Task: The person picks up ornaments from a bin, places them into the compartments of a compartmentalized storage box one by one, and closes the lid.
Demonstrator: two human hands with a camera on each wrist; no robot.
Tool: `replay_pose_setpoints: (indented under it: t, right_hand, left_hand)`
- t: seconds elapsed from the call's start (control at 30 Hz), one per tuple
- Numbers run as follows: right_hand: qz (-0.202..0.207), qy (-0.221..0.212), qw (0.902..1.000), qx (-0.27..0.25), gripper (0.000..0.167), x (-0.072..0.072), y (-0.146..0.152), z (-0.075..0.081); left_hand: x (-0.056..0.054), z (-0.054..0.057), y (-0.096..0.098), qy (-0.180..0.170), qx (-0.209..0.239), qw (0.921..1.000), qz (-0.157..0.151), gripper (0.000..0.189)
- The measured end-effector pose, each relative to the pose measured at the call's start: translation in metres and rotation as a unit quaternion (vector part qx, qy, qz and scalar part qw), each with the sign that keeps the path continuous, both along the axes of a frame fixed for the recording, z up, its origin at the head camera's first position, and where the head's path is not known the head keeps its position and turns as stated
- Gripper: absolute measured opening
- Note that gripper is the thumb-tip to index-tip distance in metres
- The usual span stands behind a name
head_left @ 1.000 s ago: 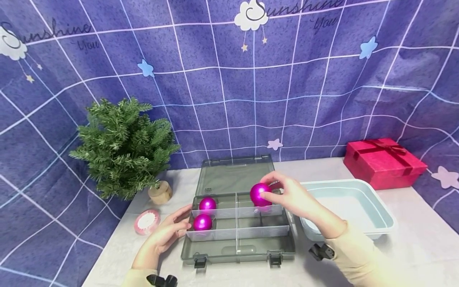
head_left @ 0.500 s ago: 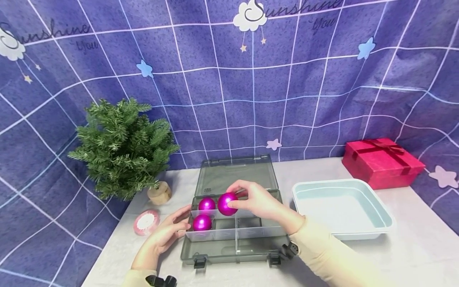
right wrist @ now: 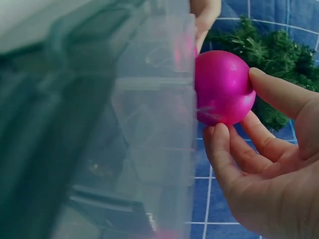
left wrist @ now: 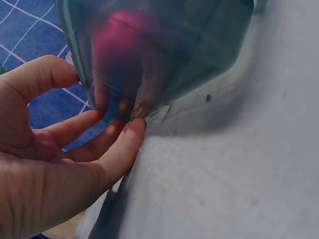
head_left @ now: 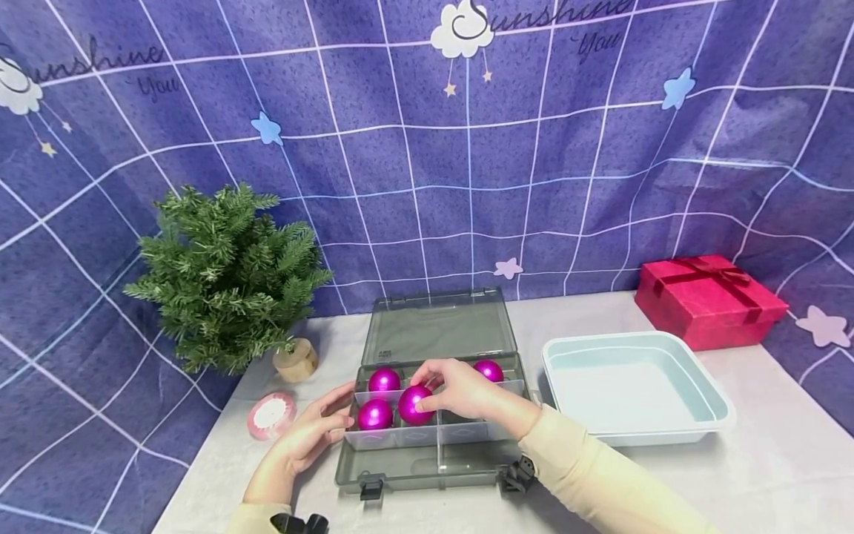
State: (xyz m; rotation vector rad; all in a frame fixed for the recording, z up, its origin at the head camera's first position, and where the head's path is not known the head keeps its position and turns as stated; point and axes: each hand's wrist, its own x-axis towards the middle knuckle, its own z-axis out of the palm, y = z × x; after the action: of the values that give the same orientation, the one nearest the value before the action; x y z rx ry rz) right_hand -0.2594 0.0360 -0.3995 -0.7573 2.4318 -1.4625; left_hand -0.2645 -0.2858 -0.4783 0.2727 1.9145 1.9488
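A smoky grey divided plastic box (head_left: 390, 467) lies with its lid laid back. My right hand (head_left: 460, 389) pinches a magenta Christmas ball (head_left: 416, 405) at the middle row's left compartment, beside a second magenta ball (head_left: 376, 414). In the right wrist view, thumb and fingertips curve round the held ball (right wrist: 222, 82). One more ball (head_left: 384, 380) sits in the back left compartment, another ball (head_left: 488, 371) in the back right, partly behind my right hand. With relaxed fingers, my left hand (head_left: 310, 430) touches the box's left side; the left wrist view shows its fingertips at the wall.
To the right stands a pale blue tray (head_left: 700, 429), with a red gift box (head_left: 710, 304) behind it. A small artificial tree (head_left: 233, 278) on a wooden base (head_left: 296, 360) and a pink ribbon roll (head_left: 271, 415) are at the left. A purple cloth hangs behind.
My right hand has carried the ball leftward from the back right compartment, then forward and down to the middle row. The back right ball has come into view. My left hand has stayed put.
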Motion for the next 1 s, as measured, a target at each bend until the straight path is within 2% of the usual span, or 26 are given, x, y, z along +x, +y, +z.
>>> replay_pose_setpoints:
  t: [0.1, 0.23, 0.57, 0.7, 0.83, 1.0]
  right_hand:
    - [0.001, -0.009, 1.0, 0.001, 0.028, -0.001, -0.001, -0.004]
    - [-0.003, 0.0, 1.0, 0.006, 0.028, -0.003, -0.001, -0.007]
    - [-0.023, 0.065, 0.9959, 0.059, 0.027, 0.001, -0.006, -0.011]
    - [-0.026, 0.086, 0.9928, 0.08, 0.02, 0.002, -0.007, -0.012]
    - [-0.023, 0.097, 0.9901, 0.099, 0.014, 0.003, -0.005, -0.013]
    - [-0.012, 0.093, 0.992, 0.084, 0.013, 0.003, 0.0, -0.008]
  left_hand:
    - [0.0, 0.001, 0.0, 0.002, 0.002, 1.0, -0.002, 0.082]
    - [0.0, 0.001, 0.0, 0.003, 0.002, 1.0, -0.001, 0.082]
    - [0.0, 0.001, -0.001, -0.002, 0.005, 1.0, -0.002, 0.083]
    - [0.0, 0.001, -0.001, 0.005, 0.01, 0.9999, -0.012, 0.082]
    - [0.0, 0.001, 0.0, 0.003, 0.008, 0.9999, -0.007, 0.083]
    - [0.0, 0.002, 0.0, 0.002, 0.002, 1.0, -0.006, 0.082]
